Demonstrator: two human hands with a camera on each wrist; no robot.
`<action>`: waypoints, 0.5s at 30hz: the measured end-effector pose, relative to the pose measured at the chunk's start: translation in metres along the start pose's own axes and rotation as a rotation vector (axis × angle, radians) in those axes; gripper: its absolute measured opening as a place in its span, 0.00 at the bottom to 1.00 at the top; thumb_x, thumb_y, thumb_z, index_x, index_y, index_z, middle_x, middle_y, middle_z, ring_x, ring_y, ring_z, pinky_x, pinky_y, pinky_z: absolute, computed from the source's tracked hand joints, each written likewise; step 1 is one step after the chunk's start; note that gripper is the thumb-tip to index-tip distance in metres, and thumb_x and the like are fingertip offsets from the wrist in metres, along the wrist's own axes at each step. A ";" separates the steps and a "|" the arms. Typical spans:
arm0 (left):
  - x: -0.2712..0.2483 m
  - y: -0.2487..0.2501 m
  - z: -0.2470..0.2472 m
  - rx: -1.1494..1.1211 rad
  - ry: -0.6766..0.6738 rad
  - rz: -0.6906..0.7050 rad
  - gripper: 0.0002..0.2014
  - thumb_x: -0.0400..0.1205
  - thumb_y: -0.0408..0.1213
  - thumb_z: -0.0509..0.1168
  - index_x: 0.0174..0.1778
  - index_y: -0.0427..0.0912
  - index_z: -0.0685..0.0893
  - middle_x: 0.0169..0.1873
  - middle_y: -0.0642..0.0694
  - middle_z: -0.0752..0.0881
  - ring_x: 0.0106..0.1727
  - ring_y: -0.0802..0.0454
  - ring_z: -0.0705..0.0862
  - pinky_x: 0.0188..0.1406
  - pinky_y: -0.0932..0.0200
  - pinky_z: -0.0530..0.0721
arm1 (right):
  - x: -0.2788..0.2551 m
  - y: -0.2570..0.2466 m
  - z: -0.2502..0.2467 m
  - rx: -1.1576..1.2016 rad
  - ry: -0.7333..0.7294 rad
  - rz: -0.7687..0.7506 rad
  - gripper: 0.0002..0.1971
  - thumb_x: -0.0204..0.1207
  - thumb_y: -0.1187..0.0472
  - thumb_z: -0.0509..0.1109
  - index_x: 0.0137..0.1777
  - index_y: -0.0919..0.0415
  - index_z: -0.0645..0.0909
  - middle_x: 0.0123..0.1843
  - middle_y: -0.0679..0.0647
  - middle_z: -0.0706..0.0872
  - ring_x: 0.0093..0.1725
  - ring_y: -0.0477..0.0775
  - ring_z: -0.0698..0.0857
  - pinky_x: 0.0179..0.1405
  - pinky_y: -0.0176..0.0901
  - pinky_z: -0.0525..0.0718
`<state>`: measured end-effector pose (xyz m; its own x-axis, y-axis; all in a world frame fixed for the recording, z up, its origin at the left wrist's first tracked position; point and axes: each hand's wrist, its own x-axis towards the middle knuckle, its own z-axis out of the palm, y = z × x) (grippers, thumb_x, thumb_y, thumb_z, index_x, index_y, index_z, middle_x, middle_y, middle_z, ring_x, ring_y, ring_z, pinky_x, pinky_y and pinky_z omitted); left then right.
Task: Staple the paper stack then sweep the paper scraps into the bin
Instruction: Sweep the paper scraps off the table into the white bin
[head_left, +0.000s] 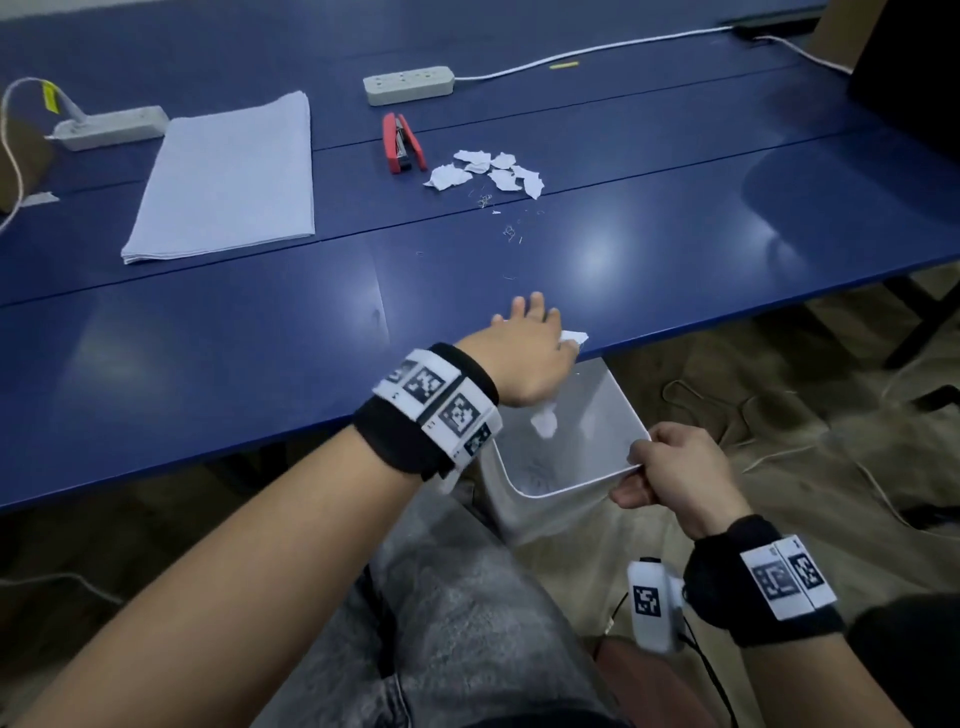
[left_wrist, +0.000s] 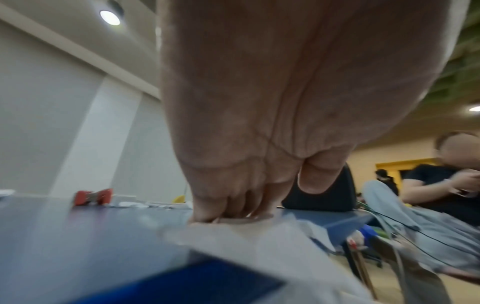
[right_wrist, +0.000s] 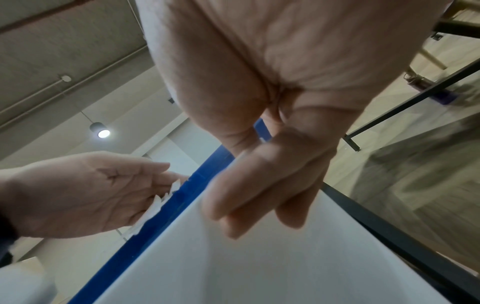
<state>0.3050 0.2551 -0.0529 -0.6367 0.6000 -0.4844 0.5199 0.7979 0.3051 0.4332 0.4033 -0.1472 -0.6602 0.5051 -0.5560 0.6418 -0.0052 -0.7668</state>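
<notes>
My left hand (head_left: 525, 332) lies flat at the front edge of the blue table (head_left: 208, 353), fingers straight, pushing white paper scraps (head_left: 574, 336) over the edge. One scrap (head_left: 544, 422) is falling into the white bin (head_left: 618, 415), held just under the edge. My right hand (head_left: 670, 467) grips the bin's near right rim, fingers curled inside the wall (right_wrist: 259, 195). From below, scraps (right_wrist: 155, 205) stick out under the left hand (right_wrist: 91, 191). Farther back lie more scraps (head_left: 488, 174), a red stapler (head_left: 402, 143) and the paper stack (head_left: 228, 171).
Loose staples (head_left: 493, 208) are strewn between the scrap pile and my left hand. Two power strips (head_left: 408, 84) (head_left: 111, 126) with cables lie at the back. Cables run over the floor on the right (head_left: 727, 410). A seated person (left_wrist: 441, 185) is across the room.
</notes>
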 end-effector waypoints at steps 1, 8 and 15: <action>-0.003 0.005 0.005 0.006 0.002 0.015 0.30 0.91 0.46 0.40 0.86 0.32 0.46 0.86 0.35 0.40 0.87 0.38 0.40 0.86 0.42 0.46 | 0.000 0.001 0.000 0.005 0.001 0.002 0.10 0.79 0.75 0.61 0.54 0.82 0.79 0.20 0.67 0.85 0.18 0.63 0.88 0.26 0.50 0.91; -0.028 0.030 0.027 0.011 -0.028 0.147 0.30 0.91 0.46 0.41 0.86 0.33 0.48 0.86 0.37 0.42 0.88 0.43 0.42 0.87 0.46 0.47 | -0.004 0.000 -0.001 0.035 0.007 -0.002 0.10 0.78 0.77 0.61 0.54 0.86 0.77 0.20 0.68 0.83 0.16 0.63 0.86 0.19 0.45 0.87; -0.004 -0.002 -0.034 0.053 0.159 0.142 0.24 0.89 0.43 0.49 0.79 0.34 0.69 0.84 0.37 0.61 0.87 0.43 0.55 0.84 0.47 0.54 | 0.003 0.000 -0.002 0.025 0.017 0.009 0.07 0.80 0.77 0.61 0.50 0.81 0.80 0.24 0.69 0.86 0.17 0.62 0.86 0.18 0.43 0.86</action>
<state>0.2870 0.2533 -0.0243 -0.6343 0.7112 -0.3029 0.6374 0.7029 0.3155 0.4322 0.4066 -0.1482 -0.6479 0.5192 -0.5573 0.6375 -0.0309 -0.7698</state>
